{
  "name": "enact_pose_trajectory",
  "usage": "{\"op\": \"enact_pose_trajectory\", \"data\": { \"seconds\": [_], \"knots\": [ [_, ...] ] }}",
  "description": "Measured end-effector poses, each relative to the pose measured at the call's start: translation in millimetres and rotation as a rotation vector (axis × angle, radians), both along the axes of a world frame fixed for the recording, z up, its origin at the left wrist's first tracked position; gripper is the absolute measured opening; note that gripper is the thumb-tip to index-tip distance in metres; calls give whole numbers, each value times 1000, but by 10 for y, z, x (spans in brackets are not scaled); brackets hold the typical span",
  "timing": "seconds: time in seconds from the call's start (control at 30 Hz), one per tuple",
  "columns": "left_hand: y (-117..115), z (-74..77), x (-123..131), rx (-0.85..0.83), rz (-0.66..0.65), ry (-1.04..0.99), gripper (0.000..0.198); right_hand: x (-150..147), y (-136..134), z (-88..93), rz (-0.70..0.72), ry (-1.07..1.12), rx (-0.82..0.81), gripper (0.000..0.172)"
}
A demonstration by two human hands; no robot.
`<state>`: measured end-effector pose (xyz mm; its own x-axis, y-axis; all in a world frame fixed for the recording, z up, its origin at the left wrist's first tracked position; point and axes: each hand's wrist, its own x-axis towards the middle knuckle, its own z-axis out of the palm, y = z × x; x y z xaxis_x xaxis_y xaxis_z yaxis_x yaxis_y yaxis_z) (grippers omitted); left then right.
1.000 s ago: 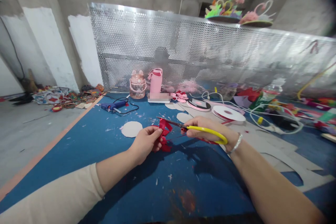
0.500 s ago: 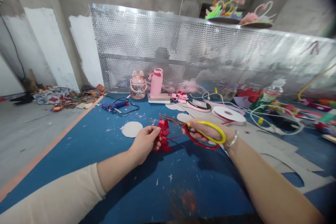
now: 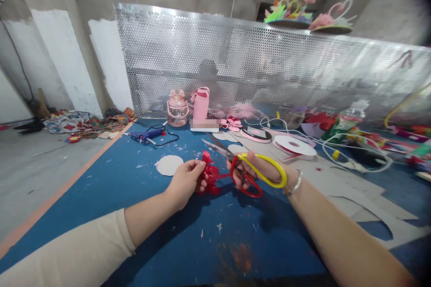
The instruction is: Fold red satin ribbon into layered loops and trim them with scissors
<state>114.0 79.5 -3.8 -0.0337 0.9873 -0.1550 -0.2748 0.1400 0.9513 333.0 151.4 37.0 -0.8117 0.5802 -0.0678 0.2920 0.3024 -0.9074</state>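
Observation:
Between the thumb and fingers of my left hand (image 3: pixel 188 180) is a bunched red ribbon (image 3: pixel 212 177), with a short loop sticking up and a strip reaching right toward my other hand. My right hand (image 3: pixel 251 171) grips a pair of scissors (image 3: pixel 275 174) with one yellow and one red handle. Their blades are parted and point up and left, just above and behind the ribbon. Whether the blades touch the ribbon I cannot tell. A white round card (image 3: pixel 170 165) lies on the blue table (image 3: pixel 161 242) beside my left hand.
A blue glue gun (image 3: pixel 147 135) with a black cord lies at the back left. Behind stand a clear bottle (image 3: pixel 177 110) and a pink bottle (image 3: pixel 201 104), before a perforated metal panel (image 3: pixel 161 54). Ribbon spools (image 3: pixel 294 145), grey cardboard (image 3: pixel 340 184) and white cables spread over the right side.
The scissors have opened wider, their red handle swinging down and left. My right hand has shifted slightly left, closer to the ribbon. My left hand stays put.

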Motion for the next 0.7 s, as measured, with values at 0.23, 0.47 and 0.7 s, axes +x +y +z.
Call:
{"op": "enact_pose_trajectory", "data": {
  "seconds": [0.23,0.47,0.7],
  "knots": [
    [-51,27,7,112,-103,111,36,-487,-226,3,-322,117,276,43],
    [-55,36,2,154,-144,174,35,-609,-382,-54,-451,224,414,30],
    [-89,57,10,142,-251,136,38,-552,-415,22,-516,245,577,19]
  ]
}}
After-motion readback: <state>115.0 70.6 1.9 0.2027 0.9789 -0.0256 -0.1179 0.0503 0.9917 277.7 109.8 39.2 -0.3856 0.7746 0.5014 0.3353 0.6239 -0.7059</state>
